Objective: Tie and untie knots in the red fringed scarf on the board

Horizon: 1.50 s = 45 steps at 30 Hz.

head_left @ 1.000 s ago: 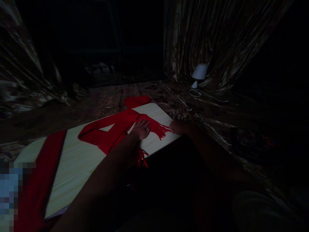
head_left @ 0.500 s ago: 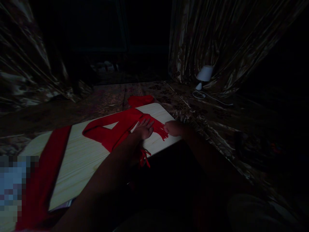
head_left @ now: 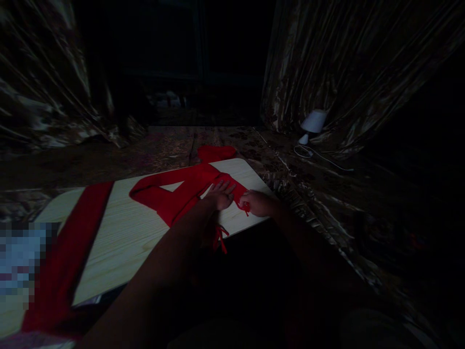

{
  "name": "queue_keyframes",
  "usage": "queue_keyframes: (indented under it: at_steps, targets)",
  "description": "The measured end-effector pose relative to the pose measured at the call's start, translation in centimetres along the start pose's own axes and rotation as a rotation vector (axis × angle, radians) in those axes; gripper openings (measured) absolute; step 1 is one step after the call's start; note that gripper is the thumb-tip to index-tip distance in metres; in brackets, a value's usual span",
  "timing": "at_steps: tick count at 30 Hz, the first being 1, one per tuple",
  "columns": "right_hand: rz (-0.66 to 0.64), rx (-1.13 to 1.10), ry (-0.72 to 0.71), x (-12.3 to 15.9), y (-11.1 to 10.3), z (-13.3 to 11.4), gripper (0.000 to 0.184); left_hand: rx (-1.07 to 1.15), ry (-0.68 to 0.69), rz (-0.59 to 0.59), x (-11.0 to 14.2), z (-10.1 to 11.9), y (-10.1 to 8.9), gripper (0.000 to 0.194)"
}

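Note:
A red scarf [head_left: 172,201] with fringed ends lies folded over on a pale wood-grain table [head_left: 119,242]. My left hand [head_left: 221,196] rests on the scarf with its fingers stretched out and spread. Just to the right of it, my right hand [head_left: 256,202] is closed at the fringed end, with red strands showing below its fingers. Another fringe [head_left: 220,238] hangs over the near edge of the table, below my left wrist. The room is dim, so the right fingertips are hard to make out.
A wide red cloth strip [head_left: 78,232] crosses the table's left part. Red cloth [head_left: 217,153] lies beyond the far edge. A white lamp [head_left: 314,121] with a cord [head_left: 332,162] stands on the patterned floor covering, by a curtain [head_left: 290,72]. A blurred patch covers the lower left.
My right hand has shifted slightly left onto the fringe, covering strands that lay loose beside it. My left hand stays spread on the scarf. The whole view has shifted a little.

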State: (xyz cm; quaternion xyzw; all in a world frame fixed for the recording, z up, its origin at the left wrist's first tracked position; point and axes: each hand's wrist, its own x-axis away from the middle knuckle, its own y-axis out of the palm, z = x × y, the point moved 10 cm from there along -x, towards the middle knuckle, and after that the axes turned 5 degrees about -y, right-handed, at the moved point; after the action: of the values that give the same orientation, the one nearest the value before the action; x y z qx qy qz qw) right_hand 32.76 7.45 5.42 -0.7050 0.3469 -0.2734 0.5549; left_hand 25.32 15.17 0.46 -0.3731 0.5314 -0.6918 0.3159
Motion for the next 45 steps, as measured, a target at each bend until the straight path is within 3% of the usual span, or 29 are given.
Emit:
queue_keyframes:
  at_steps: [5,7,9,11,13,15,19,25,30,33,36,39,42,45]
  targets:
    - [-0.407,0.165,0.183,3.5,0.4,0.6,0.017,0.013,-0.003,0.018,0.0,0.0,0.0,0.065]
    - [-0.469,0.183,0.263,4.4,-0.4,1.1,0.019,0.016,-0.004,0.022,0.0,0.0,0.0,0.065]
    - [-0.38,0.182,0.301,4.1,-1.7,1.4,0.022,0.014,-0.001,0.025,0.0,0.0,0.0,0.065]
    - [-0.19,0.16,0.27,2.7,-2.9,1.3,0.025,0.011,0.0,0.022,0.0,-0.1,0.0,0.065]
    - [-0.027,0.106,0.168,1.1,-3.0,0.6,0.029,0.008,0.005,0.008,0.0,-0.1,0.0,0.065]
    - [0.056,0.064,0.056,-0.3,-2.3,-0.3,0.034,0.007,0.008,-0.007,0.0,-0.1,0.1,0.065]
    - [0.04,0.07,0.009,-1.3,-0.8,-0.9,0.034,0.01,0.011,-0.011,-0.1,-0.1,0.1,0.065]
    - [-0.216,0.213,0.166,1.3,-0.9,-0.2,0.023,0.01,0.011,0.009,-0.2,-0.2,0.2,0.065]
    - [-0.405,0.267,0.365,4.4,-1.2,2.9,0.023,0.007,0.003,0.026,-0.2,-0.1,0.1,0.064]
    - [-0.337,0.208,0.353,4.1,-2.1,3.6,0.023,-0.002,0.001,0.02,-0.1,-0.1,0.0,0.064]
    - [-0.118,0.159,0.221,1.9,-3.2,2.7,0.03,-0.005,0.004,0.004,-0.1,-0.1,0.0,0.064]
    - [0.04,0.118,0.071,-0.3,-2.9,1.5,0.039,-0.008,0.006,-0.011,-0.1,-0.1,0.1,0.064]
    - [0.067,0.088,0.033,-1.1,-1.8,1.5,0.033,-0.005,0.006,-0.019,0.0,0.0,0.0,0.064]
    - [-0.002,0.082,0.058,-0.2,-1.0,2.4,0.023,0.007,-0.001,-0.012,0.1,0.0,0.0,0.065]
